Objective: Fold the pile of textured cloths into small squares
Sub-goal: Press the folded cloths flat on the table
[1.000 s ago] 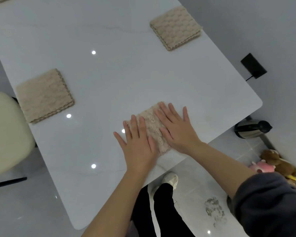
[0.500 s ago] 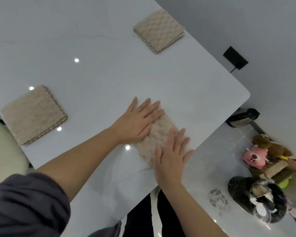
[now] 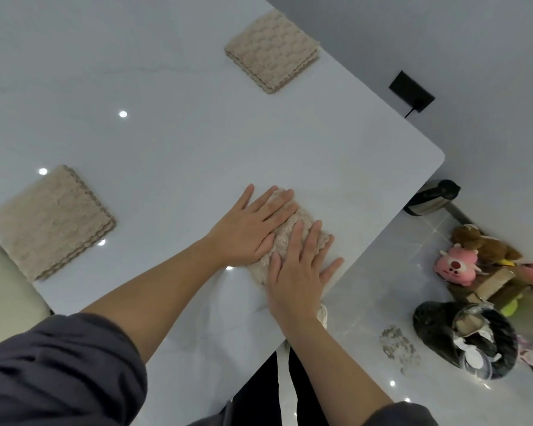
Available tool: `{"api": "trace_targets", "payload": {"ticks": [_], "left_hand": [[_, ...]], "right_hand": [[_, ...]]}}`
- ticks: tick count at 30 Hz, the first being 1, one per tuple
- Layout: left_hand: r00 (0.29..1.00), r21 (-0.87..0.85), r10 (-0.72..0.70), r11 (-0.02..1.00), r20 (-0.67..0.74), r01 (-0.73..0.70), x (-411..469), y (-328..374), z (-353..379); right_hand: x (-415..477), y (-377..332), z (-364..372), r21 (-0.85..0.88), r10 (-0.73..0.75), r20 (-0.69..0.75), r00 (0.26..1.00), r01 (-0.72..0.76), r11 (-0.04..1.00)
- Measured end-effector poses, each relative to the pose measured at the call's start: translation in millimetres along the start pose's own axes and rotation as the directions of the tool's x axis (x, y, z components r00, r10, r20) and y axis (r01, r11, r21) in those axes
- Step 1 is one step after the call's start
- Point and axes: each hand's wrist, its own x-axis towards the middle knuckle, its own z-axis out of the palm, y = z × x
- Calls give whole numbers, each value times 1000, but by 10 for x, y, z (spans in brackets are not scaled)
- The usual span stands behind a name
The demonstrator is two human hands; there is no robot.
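Both hands are pressing flat, fingers straight and gripping nothing: the left hand (image 3: 248,230) and right hand (image 3: 296,273) are lying side by side on a beige textured cloth (image 3: 303,218) at the counter (image 3: 166,133) edge. The cloth is looking already folded small, so this is probably the final smoothing. Two folded stacks are sitting well apart from the hands, the far stack (image 3: 271,52) ahead and the left stack (image 3: 51,221) off to the left. No unfolded pile is showing.

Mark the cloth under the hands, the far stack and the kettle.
cloth (image 3: 305,214), head view, uncovered far part.
far stack (image 3: 271,50), head view, top face.
kettle (image 3: 428,201), head view, steel body.
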Motion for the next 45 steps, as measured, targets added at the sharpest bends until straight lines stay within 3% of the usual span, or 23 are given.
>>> {"api": "trace_targets", "payload": {"ticks": [4, 7, 11, 15, 19, 35, 42, 45], "left_hand": [[993, 0, -88, 996, -78, 88, -115, 38, -77], [953, -47, -256, 967, -161, 252, -282, 233, -139], [872, -127, -447, 894, -201, 429, -360, 640, -33], [834, -108, -533, 846, -144, 522, -364, 789, 199], [806, -126, -575, 818, -142, 561, -357, 791, 231], [707, -188, -701, 710, -92, 679, -24, 958, -9], [588, -272, -803, 589, -93, 761, 531, 1318, -157], [568, -281, -820, 563, -70, 777, 855, 1502, -188]], "right_hand": [[-7, 194, -215, -23, -41, 56, 998, 42, 999], [158, 303, -452, -27, -204, -5, 979, 203, 979], [477, 200, -480, -84, -527, 37, 849, 528, 845], [672, 306, -358, -202, -668, 161, 726, 687, 698], [756, 350, -415, -222, -693, 228, 684, 730, 647], [1208, 694, -797, -152, -654, 354, 668, 731, 665], [1701, 1087, -1068, -141, -667, 462, 584, 791, 595], [1929, 1317, -1231, -167, -659, 483, 576, 800, 576]]}}
